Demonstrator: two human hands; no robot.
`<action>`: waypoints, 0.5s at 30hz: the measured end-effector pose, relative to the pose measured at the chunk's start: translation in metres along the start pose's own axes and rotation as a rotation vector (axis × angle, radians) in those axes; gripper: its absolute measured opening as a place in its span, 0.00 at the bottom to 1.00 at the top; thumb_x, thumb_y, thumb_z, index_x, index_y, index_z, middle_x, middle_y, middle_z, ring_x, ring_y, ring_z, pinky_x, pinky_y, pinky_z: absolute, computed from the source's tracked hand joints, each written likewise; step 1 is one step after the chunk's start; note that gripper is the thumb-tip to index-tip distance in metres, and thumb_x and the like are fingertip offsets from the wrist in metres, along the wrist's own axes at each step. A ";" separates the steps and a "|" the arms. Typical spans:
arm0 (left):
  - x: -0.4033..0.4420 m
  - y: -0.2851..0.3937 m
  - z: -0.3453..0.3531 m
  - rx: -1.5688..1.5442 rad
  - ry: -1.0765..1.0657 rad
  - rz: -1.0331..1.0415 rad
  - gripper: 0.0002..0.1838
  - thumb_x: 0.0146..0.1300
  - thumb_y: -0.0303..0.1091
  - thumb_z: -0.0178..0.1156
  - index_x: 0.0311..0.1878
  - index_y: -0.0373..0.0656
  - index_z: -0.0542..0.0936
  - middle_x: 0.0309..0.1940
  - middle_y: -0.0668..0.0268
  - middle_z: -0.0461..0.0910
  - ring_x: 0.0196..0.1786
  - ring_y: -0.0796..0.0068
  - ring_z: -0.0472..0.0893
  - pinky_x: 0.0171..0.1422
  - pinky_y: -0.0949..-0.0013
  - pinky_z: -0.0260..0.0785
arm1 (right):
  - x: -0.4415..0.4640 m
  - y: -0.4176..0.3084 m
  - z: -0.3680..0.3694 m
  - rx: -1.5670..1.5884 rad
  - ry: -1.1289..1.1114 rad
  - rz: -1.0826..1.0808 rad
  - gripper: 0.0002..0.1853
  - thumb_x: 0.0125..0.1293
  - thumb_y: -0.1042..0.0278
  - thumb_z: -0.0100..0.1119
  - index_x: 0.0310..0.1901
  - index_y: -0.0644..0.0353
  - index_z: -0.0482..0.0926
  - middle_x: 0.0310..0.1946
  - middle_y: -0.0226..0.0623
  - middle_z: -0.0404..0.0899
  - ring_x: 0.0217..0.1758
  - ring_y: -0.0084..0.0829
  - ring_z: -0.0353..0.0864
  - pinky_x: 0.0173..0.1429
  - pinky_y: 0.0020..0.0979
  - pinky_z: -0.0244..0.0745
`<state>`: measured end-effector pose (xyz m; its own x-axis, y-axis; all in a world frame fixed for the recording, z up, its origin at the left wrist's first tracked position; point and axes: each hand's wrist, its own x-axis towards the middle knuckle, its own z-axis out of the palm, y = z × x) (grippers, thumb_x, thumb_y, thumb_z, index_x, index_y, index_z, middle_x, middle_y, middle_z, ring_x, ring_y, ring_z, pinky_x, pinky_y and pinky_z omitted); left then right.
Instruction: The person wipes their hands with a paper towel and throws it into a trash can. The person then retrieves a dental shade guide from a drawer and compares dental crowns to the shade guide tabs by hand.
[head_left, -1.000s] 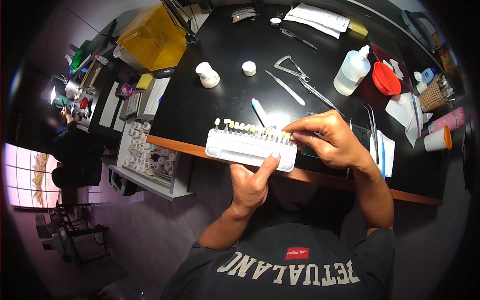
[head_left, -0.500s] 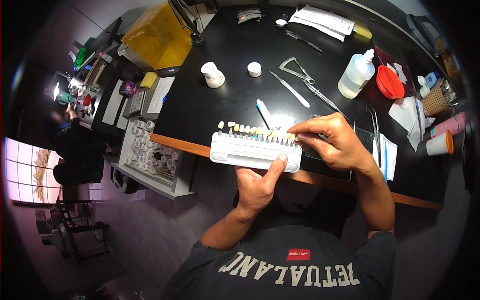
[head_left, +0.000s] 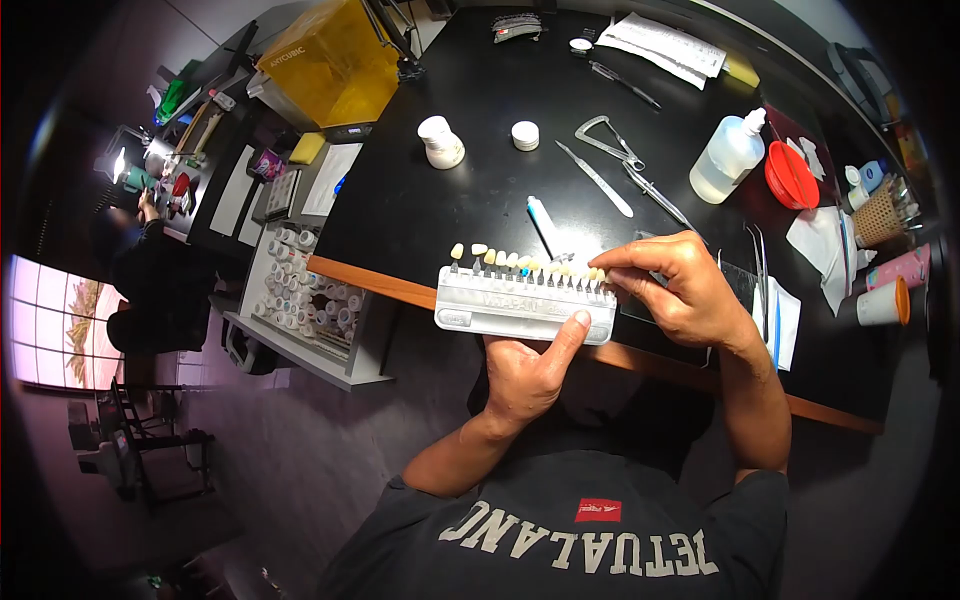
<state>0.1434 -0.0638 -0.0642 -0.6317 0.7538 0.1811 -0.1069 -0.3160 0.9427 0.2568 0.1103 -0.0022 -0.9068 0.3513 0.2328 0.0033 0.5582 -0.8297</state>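
Observation:
A dental shade guide (head_left: 500,318), a pale holder with a row of tooth-coloured tabs along its upper edge, is held over the front edge of the bench. My left hand (head_left: 530,375) grips it from below, thumb pressed on its front face. With thumb and forefinger, my right hand (head_left: 680,285) pinches at the tooth shade tab (head_left: 598,274) at the row's right end; the fingers partly hide it. Just behind the row lies a small white-and-blue tube (head_left: 543,225).
On the black bench (head_left: 480,100) are a white bottle (head_left: 441,143), a small jar (head_left: 525,135), a scalpel-like tool (head_left: 597,180), a caliper (head_left: 610,143), a liquid bottle (head_left: 727,157) and a red bowl (head_left: 791,175). An open drawer (head_left: 310,300) holds several small bottles. Another person (head_left: 150,260) sits at far left.
The whole view has shifted slightly, so bench items appear further right. The shade guide's face has tilted a little more into view. Both hands keep their holds.

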 end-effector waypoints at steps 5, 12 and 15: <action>-0.001 0.003 0.005 -0.102 0.017 -0.034 0.20 0.66 0.18 0.66 0.60 0.32 0.78 0.53 0.59 0.84 0.55 0.72 0.85 0.62 0.67 0.77 | 0.001 -0.005 -0.004 0.023 -0.044 -0.023 0.10 0.66 0.80 0.64 0.48 0.70 0.87 0.38 0.51 0.89 0.40 0.40 0.91 0.47 0.35 0.83; -0.012 0.014 -0.002 -0.200 -0.008 0.038 0.19 0.64 0.28 0.75 0.57 0.36 0.82 0.48 0.63 0.89 0.50 0.78 0.86 0.55 0.70 0.81 | -0.006 -0.011 0.000 -0.041 -0.133 -0.029 0.17 0.48 0.72 0.78 0.37 0.73 0.84 0.27 0.42 0.82 0.28 0.31 0.79 0.36 0.31 0.72; -0.021 0.024 -0.039 0.018 -0.275 -0.056 0.25 0.58 0.33 0.81 0.56 0.38 0.83 0.50 0.59 0.87 0.51 0.70 0.87 0.57 0.68 0.78 | -0.014 -0.017 0.004 -0.012 -0.069 -0.039 0.16 0.45 0.72 0.79 0.30 0.72 0.80 0.24 0.40 0.78 0.26 0.31 0.76 0.34 0.30 0.68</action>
<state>0.1234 -0.1096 -0.0563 -0.3928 0.8985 0.1958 -0.1205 -0.2614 0.9577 0.2678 0.0933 0.0066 -0.9331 0.2769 0.2293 -0.0282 0.5794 -0.8145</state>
